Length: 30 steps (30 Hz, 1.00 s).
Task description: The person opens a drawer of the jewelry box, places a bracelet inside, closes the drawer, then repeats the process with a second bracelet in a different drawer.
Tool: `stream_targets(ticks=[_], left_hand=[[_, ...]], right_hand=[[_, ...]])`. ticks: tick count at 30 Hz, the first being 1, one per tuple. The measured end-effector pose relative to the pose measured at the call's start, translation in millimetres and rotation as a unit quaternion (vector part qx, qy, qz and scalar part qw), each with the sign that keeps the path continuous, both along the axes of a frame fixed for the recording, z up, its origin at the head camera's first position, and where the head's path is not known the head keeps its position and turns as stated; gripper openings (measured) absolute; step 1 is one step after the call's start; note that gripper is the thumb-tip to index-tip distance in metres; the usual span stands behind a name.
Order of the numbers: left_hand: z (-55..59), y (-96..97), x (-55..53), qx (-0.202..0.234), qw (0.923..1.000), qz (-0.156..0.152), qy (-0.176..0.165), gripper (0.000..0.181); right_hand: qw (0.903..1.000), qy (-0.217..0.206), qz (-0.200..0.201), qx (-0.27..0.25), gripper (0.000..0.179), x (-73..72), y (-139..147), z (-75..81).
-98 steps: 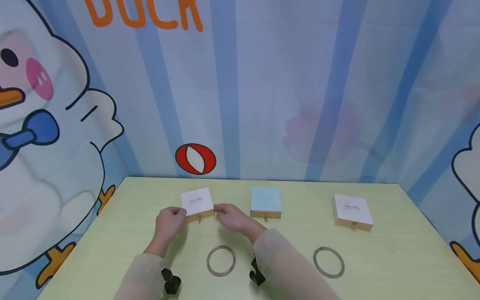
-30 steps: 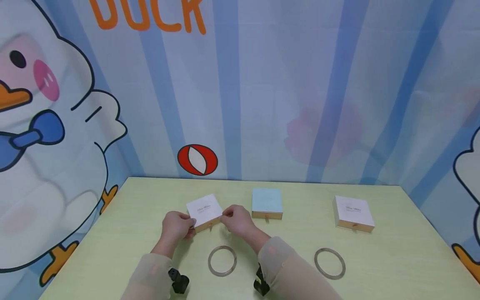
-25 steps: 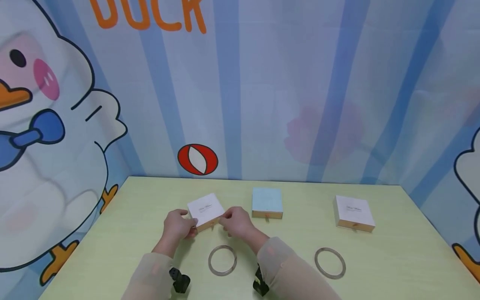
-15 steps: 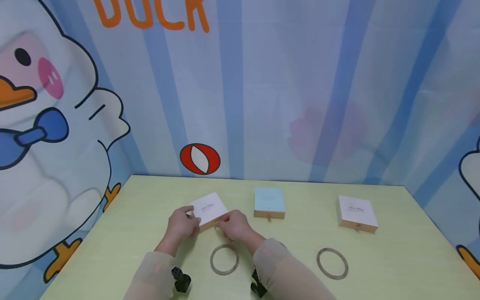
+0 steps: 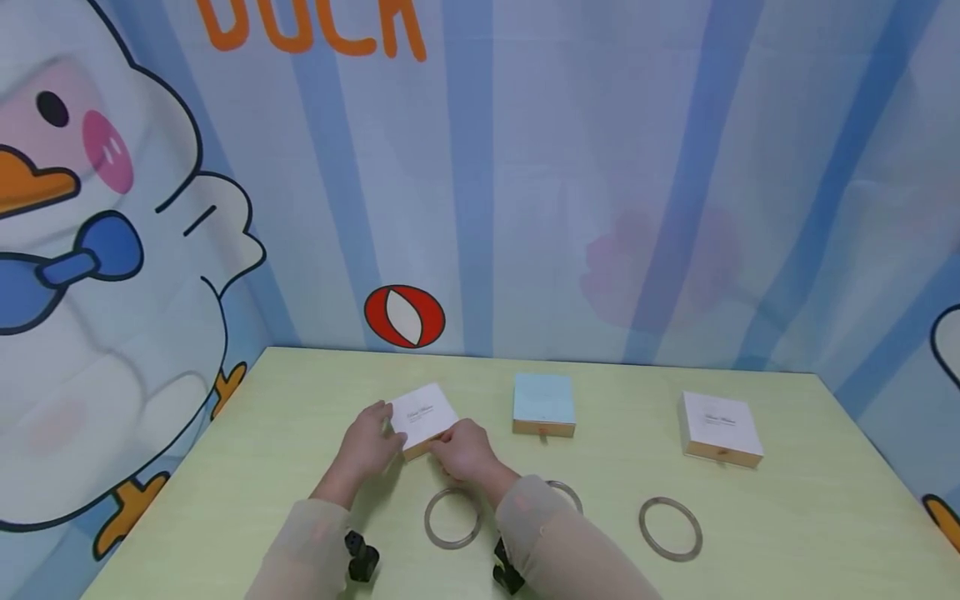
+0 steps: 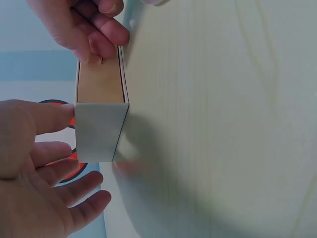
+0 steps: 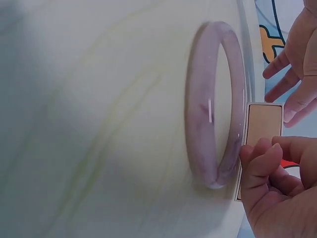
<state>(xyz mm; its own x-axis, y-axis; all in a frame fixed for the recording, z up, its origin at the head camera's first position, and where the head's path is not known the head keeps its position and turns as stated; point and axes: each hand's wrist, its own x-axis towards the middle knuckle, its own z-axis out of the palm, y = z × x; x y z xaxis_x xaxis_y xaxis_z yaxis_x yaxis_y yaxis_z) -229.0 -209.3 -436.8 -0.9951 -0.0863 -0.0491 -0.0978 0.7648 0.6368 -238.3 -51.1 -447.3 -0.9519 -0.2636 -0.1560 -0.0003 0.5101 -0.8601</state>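
Note:
A white-topped drawer box [image 5: 422, 414] with a tan front stands on the table at the left, turned at an angle. My right hand [image 5: 467, 452] is at its front, and in the left wrist view the thumb and fingertips pinch the small pull tab [image 6: 101, 61] on the drawer front. My left hand [image 5: 367, 442] is at the box's left side. Its thumb [image 6: 55, 118] lies at the top edge, and the other fingers spread loosely beside the box. A pale lilac bangle [image 7: 202, 109] lies in front of the box.
A light blue box [image 5: 543, 400] stands right of the white one, and another white box [image 5: 722, 425] farther right. A second bangle [image 5: 694, 548] lies at the right front; a third bangle [image 5: 576, 498] shows partly behind my right forearm. A printed curtain [image 5: 525, 167] backs the table.
The white box has turned and shifted nearer. My right hand has moved from its right corner to the front tab. My left fingers have loosened from the left corner.

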Motion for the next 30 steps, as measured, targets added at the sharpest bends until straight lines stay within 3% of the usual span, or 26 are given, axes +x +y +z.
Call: stream_targets(ticks=[10, 17, 22, 30], left_hand=[[-3.3, -3.7, -3.8, -0.025, 0.9995, -0.014, -0.012, 0.058], [0.0, -4.9, 0.1, -0.051, 0.9982, -0.020, -0.021, 0.058], [0.7, -5.7, 0.3, -0.053, 0.9981, -0.021, -0.024, 0.058], [-1.3, -7.1, -0.3, -0.059, 0.9976, -0.031, -0.021, 0.059]], right_hand=[[0.9998, 0.002, -0.003, 0.019, 0.019, -0.5, -0.5, -3.2], [0.9993, 0.003, -0.001, 0.039, 0.025, 0.7, 1.1, -3.4], [0.9979, 0.029, 0.006, 0.058, 0.034, 1.4, 3.0, -4.1], [0.9962, 0.041, 0.013, 0.076, 0.030, 1.4, 5.3, -6.1]])
